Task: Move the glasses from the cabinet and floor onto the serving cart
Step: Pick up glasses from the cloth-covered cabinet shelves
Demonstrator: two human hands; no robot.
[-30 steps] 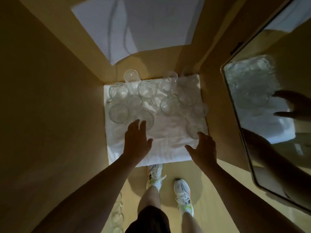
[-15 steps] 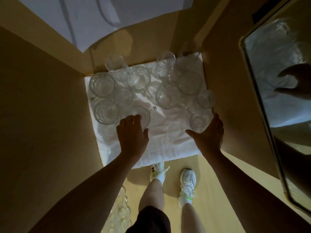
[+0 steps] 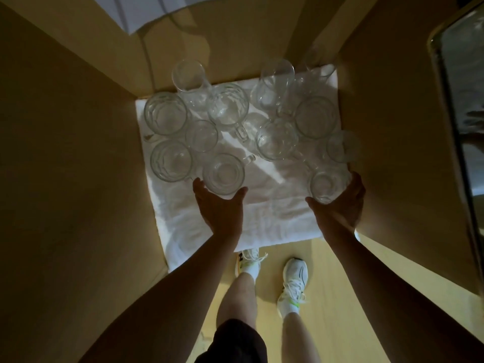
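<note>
Tan wooden panels (image 3: 68, 158) close in on the left and on the right (image 3: 398, 142), both dim and in shadow, framing a narrow recess. At the back, another tan panel (image 3: 235, 40) runs across, with a pale white wall patch (image 3: 141, 11) showing above it at the top edge. A rumpled white cloth (image 3: 264, 218) covers the shelf inside the recess, streaked with brighter bands of light near its middle. Down below, a light yellow wood floor (image 3: 337, 292) catches more of the light. At the far right, a mirror (image 3: 468, 121) in a thin metallic frame leans into view, its glass dark with blurred reflections.
</note>
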